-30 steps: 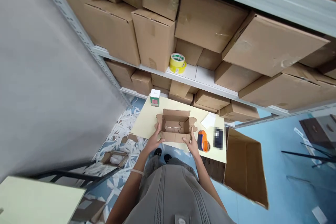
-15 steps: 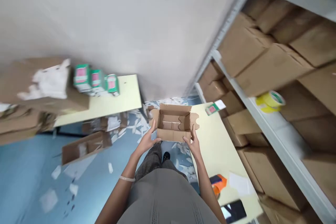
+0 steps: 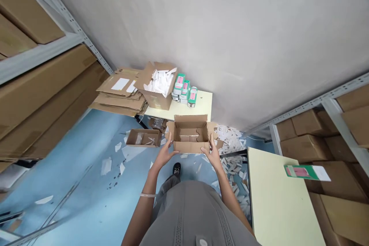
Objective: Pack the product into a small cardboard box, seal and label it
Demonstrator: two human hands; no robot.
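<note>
- A grey wall (image 3: 201,27) fills the upper middle of the frame, with shelves of big boxes (image 3: 43,96) at the far left.
- A blue floor (image 3: 72,184) at lower left is strewn with paper scraps.
- A pale tabletop (image 3: 278,200) sits at lower right with a green packet (image 3: 305,172) on it.
- Another tabletop (image 3: 201,103) at centre carries flattened cardboard (image 3: 121,94) and small green cartons (image 3: 184,90).
- An open cardboard box (image 3: 190,136) is held in the air at centre frame, above the floor.
- The left hand (image 3: 165,153) grips its left near corner, fingers curled on the cardboard.
- The right hand (image 3: 213,153) clasps its right near corner likewise.
</note>
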